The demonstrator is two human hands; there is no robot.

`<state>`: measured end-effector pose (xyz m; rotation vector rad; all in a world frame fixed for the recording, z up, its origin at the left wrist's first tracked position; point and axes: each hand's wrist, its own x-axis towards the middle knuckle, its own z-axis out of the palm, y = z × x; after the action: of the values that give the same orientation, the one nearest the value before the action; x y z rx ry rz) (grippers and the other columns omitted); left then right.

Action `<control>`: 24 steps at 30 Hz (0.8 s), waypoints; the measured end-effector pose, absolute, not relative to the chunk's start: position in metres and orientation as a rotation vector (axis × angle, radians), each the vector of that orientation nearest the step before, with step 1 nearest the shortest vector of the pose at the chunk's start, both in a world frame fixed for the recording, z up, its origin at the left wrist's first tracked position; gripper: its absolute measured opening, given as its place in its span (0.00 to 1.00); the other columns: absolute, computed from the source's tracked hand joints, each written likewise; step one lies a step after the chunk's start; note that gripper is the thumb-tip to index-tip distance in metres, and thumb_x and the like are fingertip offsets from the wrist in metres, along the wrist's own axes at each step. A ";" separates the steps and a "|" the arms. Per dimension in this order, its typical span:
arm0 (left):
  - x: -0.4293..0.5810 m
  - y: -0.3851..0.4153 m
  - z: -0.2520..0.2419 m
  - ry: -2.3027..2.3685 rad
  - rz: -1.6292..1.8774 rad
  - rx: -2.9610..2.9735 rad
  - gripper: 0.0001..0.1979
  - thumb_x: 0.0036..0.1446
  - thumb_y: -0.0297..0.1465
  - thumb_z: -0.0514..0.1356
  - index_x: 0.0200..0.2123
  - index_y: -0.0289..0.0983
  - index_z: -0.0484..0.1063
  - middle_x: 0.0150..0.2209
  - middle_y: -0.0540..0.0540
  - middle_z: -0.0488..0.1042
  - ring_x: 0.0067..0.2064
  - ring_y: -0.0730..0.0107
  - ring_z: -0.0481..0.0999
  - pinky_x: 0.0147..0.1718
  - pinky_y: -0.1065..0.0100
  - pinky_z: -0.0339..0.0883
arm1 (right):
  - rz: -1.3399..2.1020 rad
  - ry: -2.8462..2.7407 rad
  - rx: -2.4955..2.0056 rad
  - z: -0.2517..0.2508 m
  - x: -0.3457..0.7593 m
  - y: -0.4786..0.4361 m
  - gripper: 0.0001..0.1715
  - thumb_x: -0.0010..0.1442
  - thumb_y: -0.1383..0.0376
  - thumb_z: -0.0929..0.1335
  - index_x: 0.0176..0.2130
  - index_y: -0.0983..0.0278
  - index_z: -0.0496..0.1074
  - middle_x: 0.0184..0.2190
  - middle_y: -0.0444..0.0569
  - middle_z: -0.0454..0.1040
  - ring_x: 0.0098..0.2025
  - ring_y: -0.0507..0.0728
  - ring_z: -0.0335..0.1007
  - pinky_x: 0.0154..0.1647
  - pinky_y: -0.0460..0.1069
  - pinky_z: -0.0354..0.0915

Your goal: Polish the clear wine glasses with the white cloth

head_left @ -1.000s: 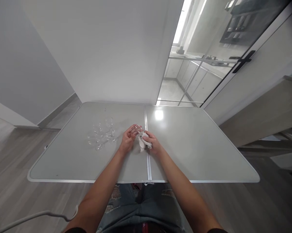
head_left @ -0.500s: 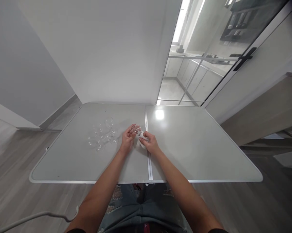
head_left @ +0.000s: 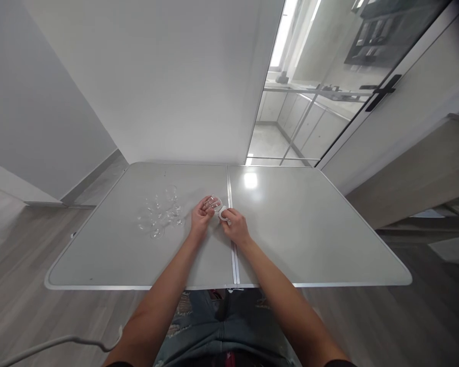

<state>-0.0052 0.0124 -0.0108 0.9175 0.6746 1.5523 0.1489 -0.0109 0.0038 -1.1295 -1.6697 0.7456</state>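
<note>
My left hand (head_left: 201, 216) is wrapped round a small clear glass (head_left: 215, 203) held just above the grey table (head_left: 298, 229), near its middle seam. My right hand (head_left: 234, 227) pinches a white cloth (head_left: 223, 213) and presses it against the glass. Both hands meet at the table's centre. To the left of my left hand stand several more clear glasses (head_left: 159, 214) in a loose group.
A metal seam (head_left: 231, 229) runs front to back down the table. A white wall stands behind the table, and a glass door with a black handle (head_left: 383, 92) is at the right. A white cable (head_left: 57, 341) hangs at lower left.
My right hand has moved left and closer to the glass, bunching the cloth so that less of it shows. The left hand keeps the glass in nearly the same place.
</note>
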 end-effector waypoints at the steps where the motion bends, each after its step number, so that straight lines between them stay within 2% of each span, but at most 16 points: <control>1: -0.007 0.011 -0.010 0.637 1.521 0.925 0.35 0.46 0.39 0.75 0.56 0.36 0.71 0.56 0.33 0.76 0.53 0.53 0.79 0.59 0.54 0.67 | 0.839 -1.635 -1.107 0.006 0.150 -0.011 0.12 0.57 0.60 0.69 0.26 0.62 0.65 0.26 0.45 0.67 0.32 0.54 0.63 0.34 0.47 0.59; 3: -0.009 0.008 -0.007 0.557 1.450 0.929 0.37 0.45 0.42 0.76 0.57 0.36 0.71 0.57 0.32 0.74 0.55 0.52 0.78 0.59 0.54 0.66 | 1.200 -1.462 -1.014 0.012 0.153 -0.011 0.15 0.54 0.57 0.72 0.28 0.62 0.65 0.24 0.42 0.66 0.27 0.52 0.61 0.30 0.47 0.59; 5: -0.010 0.005 -0.004 0.497 1.399 0.926 0.40 0.42 0.43 0.76 0.57 0.38 0.70 0.59 0.33 0.73 0.55 0.53 0.78 0.59 0.55 0.67 | 1.604 -1.208 -0.875 0.018 0.158 -0.012 0.17 0.51 0.55 0.74 0.34 0.61 0.69 0.26 0.42 0.69 0.25 0.51 0.62 0.28 0.47 0.61; 8: -0.007 0.002 -0.001 0.488 1.368 0.931 0.42 0.41 0.45 0.76 0.58 0.40 0.69 0.60 0.34 0.72 0.55 0.54 0.77 0.57 0.57 0.68 | 1.880 -0.961 -0.734 0.023 0.161 -0.011 0.22 0.48 0.56 0.77 0.39 0.61 0.70 0.29 0.43 0.72 0.25 0.51 0.64 0.27 0.47 0.62; 11: -0.002 0.001 0.001 0.528 1.340 0.956 0.42 0.42 0.44 0.76 0.59 0.40 0.69 0.61 0.34 0.70 0.57 0.56 0.75 0.55 0.61 0.69 | 1.798 -0.943 -0.738 0.018 0.157 -0.009 0.19 0.50 0.55 0.77 0.33 0.61 0.68 0.24 0.40 0.69 0.23 0.49 0.60 0.24 0.45 0.58; 14: -0.001 0.002 0.000 0.562 1.294 0.943 0.40 0.41 0.43 0.77 0.57 0.39 0.71 0.58 0.35 0.74 0.53 0.57 0.77 0.50 0.63 0.72 | 1.625 -1.035 -0.805 0.011 0.152 -0.006 0.22 0.52 0.51 0.76 0.29 0.61 0.65 0.21 0.39 0.65 0.22 0.49 0.57 0.23 0.44 0.56; 20: 0.001 0.002 -0.004 0.612 1.249 0.907 0.37 0.42 0.38 0.77 0.55 0.37 0.71 0.54 0.36 0.77 0.49 0.58 0.79 0.47 0.63 0.73 | 1.509 -1.049 -0.861 0.001 0.152 0.000 0.23 0.52 0.49 0.76 0.30 0.61 0.66 0.22 0.39 0.63 0.24 0.49 0.56 0.24 0.44 0.56; 24: 0.006 0.001 -0.004 0.685 1.227 0.903 0.33 0.41 0.35 0.77 0.51 0.36 0.72 0.52 0.36 0.78 0.49 0.57 0.80 0.48 0.61 0.73 | 1.543 -0.979 -0.857 0.000 0.148 -0.002 0.24 0.52 0.49 0.76 0.31 0.62 0.65 0.25 0.39 0.68 0.25 0.49 0.59 0.25 0.44 0.58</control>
<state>0.0060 0.0008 -0.0037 0.9026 0.6854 1.2275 0.1477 -0.0016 0.0000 -0.8567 -0.9790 1.5428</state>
